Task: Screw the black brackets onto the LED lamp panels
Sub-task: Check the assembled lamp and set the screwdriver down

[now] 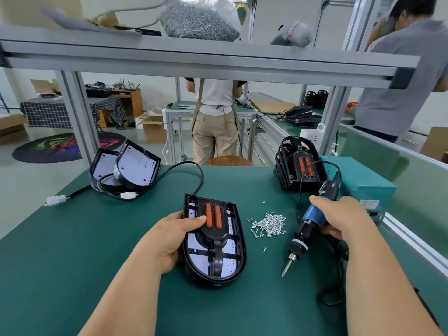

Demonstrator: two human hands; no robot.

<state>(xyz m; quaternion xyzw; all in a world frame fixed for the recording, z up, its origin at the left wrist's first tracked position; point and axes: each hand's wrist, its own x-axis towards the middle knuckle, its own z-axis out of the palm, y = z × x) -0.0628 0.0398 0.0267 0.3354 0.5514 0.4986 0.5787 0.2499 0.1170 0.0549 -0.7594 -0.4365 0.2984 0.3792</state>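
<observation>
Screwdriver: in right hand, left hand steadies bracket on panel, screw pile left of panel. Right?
Wrong side: head view shows the screw pile right of the panel, between it and the screwdriver. The right hand and left hand are as stated.

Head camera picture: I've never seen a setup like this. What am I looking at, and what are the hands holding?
No machine here: a person wears a camera on the head, so you look down at their hands over a green table. The left hand grips a lamp panel, thumb on the black bracket laid in it. The right hand holds an electric screwdriver, bit pointing down. Loose screws lie between them. More panels sit far left, a stack far right.
</observation>
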